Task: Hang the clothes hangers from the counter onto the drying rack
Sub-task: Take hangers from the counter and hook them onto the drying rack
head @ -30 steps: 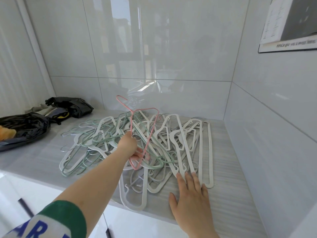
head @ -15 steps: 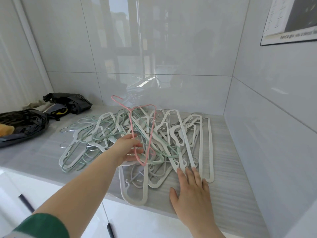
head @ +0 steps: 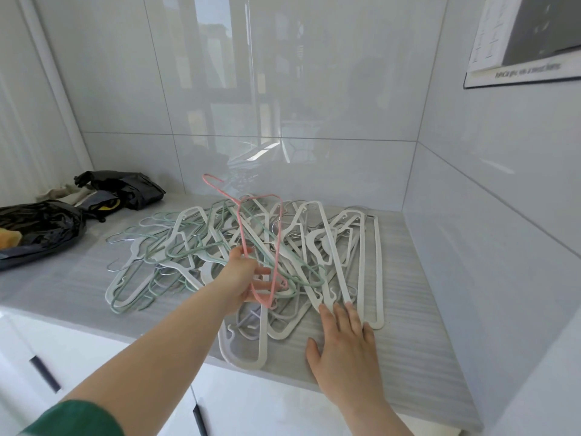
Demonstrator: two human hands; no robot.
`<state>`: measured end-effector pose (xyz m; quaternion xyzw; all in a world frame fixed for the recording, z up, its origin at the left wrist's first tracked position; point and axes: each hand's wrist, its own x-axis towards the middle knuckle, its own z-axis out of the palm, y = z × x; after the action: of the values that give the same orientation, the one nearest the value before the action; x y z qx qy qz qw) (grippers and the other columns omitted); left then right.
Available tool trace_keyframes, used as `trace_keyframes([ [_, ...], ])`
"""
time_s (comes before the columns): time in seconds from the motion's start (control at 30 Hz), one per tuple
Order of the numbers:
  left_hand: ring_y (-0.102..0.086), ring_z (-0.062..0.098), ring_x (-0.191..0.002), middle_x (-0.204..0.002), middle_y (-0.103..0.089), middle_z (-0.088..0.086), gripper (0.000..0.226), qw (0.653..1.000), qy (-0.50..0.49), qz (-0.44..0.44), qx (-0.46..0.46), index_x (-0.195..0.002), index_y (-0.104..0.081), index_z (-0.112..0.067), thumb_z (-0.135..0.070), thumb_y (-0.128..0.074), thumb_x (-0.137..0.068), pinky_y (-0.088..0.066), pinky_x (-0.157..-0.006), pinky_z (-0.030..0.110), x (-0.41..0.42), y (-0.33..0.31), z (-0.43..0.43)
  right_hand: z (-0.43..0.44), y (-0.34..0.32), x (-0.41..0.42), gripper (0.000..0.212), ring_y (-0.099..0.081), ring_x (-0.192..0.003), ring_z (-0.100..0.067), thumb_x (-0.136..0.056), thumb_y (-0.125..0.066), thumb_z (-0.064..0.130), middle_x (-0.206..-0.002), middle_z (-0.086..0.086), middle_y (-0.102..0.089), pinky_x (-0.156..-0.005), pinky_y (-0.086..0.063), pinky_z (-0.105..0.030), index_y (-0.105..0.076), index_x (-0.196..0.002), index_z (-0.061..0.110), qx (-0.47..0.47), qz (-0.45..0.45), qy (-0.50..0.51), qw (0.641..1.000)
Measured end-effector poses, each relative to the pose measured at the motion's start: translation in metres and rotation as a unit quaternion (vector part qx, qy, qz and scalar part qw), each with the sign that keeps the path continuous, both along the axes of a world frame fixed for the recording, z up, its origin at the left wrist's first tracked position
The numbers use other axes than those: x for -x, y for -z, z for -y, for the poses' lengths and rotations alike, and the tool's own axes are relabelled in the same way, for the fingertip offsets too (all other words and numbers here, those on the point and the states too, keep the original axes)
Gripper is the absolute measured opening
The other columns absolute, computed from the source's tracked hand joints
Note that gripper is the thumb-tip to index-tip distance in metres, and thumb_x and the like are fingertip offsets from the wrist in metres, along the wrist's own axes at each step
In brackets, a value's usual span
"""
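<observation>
I'm watching left hand gripping pink hanger by lower end, hook tilting up over pile on counter. Right hand lying flat, fingertips touching white hangers. Rack not showing. Judging risk: neighbours snagging, dragging off edge.

A crumpled black plastic bag showing something orange lies at nine o'clock, a smaller black bag beyond it; a white printed wall sheet hangs at two o'clock.

One pink hanger in left hand, above pile
</observation>
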<state>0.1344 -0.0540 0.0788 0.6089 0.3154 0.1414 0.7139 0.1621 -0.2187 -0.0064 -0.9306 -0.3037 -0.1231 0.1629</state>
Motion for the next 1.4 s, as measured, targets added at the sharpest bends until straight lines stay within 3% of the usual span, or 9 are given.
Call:
trace_keyframes([
  [0.2,-0.062,0.019,-0.036,-0.081,-0.060,0.016,0.031,0.996,-0.048,0.053,0.044,-0.114,-0.028,-0.013,0.007,-0.020,-0.091,-0.050,-0.034,0.023,0.002,-0.007,-0.006,0.000,0.000,0.000,0.055,-0.069,-0.094,-0.024,-0.064,-0.034,0.041,-0.095,-0.005,-0.073,-0.067,-0.057,-0.043,-0.074,-0.093,0.018,-0.005,-0.008,-0.004,1.000],
  [0.47,-0.064,0.017,-0.040,-0.080,-0.063,0.015,0.035,0.996,-0.052,0.067,0.042,-0.117,-0.027,-0.014,0.006,-0.018,-0.090,-0.049,-0.034,0.022,0.005,-0.001,-0.004,-0.001,0.001,-0.001,0.055,-0.069,-0.095,-0.025,-0.063,-0.034,0.041,-0.096,-0.006,-0.073,-0.068,-0.056,-0.045,-0.073,-0.094,0.017,-0.002,-0.008,-0.001,1.000],
  [0.6,-0.063,0.013,-0.040,-0.082,-0.063,0.013,0.032,0.998,-0.045,0.045,-0.023,-0.118,-0.028,-0.017,0.002,-0.021,-0.094,-0.045,-0.032,0.019,0.008,0.006,0.005,0.000,0.003,-0.002,0.054,-0.069,-0.095,-0.025,-0.062,-0.035,0.041,-0.095,-0.006,-0.073,-0.068,-0.056,-0.045,-0.072,-0.095,0.018,-0.013,-0.005,-0.004,1.000],
  [0.8,-0.063,0.014,-0.041,-0.080,-0.065,0.010,0.029,0.996,-0.063,0.032,-0.051,-0.113,-0.031,-0.018,0.002,-0.023,-0.093,-0.045,-0.032,0.021,0.016,0.012,0.006,-0.002,0.003,-0.002,0.050,-0.068,-0.096,-0.025,-0.062,-0.035,0.042,-0.095,-0.004,-0.073,-0.068,-0.056,-0.044,-0.049,-0.105,0.021,-0.040,-0.005,-0.017,0.999],
  [0.97,-0.063,0.016,-0.044,-0.080,-0.066,0.007,0.032,0.994,-0.062,0.030,-0.088,-0.114,-0.032,-0.020,0.003,-0.027,-0.092,-0.048,-0.035,0.023,0.028,0.008,0.007,0.000,0.000,-0.001,0.054,-0.069,-0.096,-0.025,-0.063,-0.035,0.042,-0.096,-0.006,-0.073,-0.068,-0.056,-0.046,-0.070,-0.096,0.018,-0.002,-0.024,-0.006,1.000],
  [1.07,-0.063,0.018,-0.051,-0.081,-0.064,0.006,0.034,0.991,-0.072,0.039,-0.104,-0.112,-0.031,-0.020,0.006,-0.025,-0.091,-0.047,-0.033,0.022,0.025,0.004,0.011,0.000,-0.002,0.000,0.054,-0.069,-0.096,-0.026,-0.064,-0.035,0.042,-0.096,-0.006,-0.072,-0.069,-0.056,-0.046,-0.072,-0.096,0.018,0.010,-0.031,-0.005,0.999],
  [1.2,-0.064,0.009,-0.043,-0.085,-0.063,0.007,0.035,0.990,-0.087,0.072,-0.089,-0.110,-0.033,-0.018,0.008,-0.022,-0.089,-0.044,-0.031,0.018,0.018,-0.001,0.013,0.002,-0.004,0.001,0.055,-0.069,-0.095,-0.025,-0.063,-0.034,0.041,-0.096,-0.006,-0.073,-0.068,-0.056,-0.045,-0.073,-0.095,0.017,0.028,-0.052,-0.016,0.998],
  [1.4,-0.065,0.011,-0.044,-0.087,-0.065,0.009,0.037,0.988,-0.081,0.083,-0.103,-0.112,-0.036,-0.019,0.007,-0.023,-0.088,-0.043,-0.031,0.018,0.030,-0.004,0.010,0.004,-0.004,0.000,0.056,-0.069,-0.093,-0.025,-0.063,-0.034,0.042,-0.093,-0.006,-0.073,-0.066,-0.056,-0.044,-0.074,-0.092,0.017,0.035,-0.041,0.001,0.999],
])
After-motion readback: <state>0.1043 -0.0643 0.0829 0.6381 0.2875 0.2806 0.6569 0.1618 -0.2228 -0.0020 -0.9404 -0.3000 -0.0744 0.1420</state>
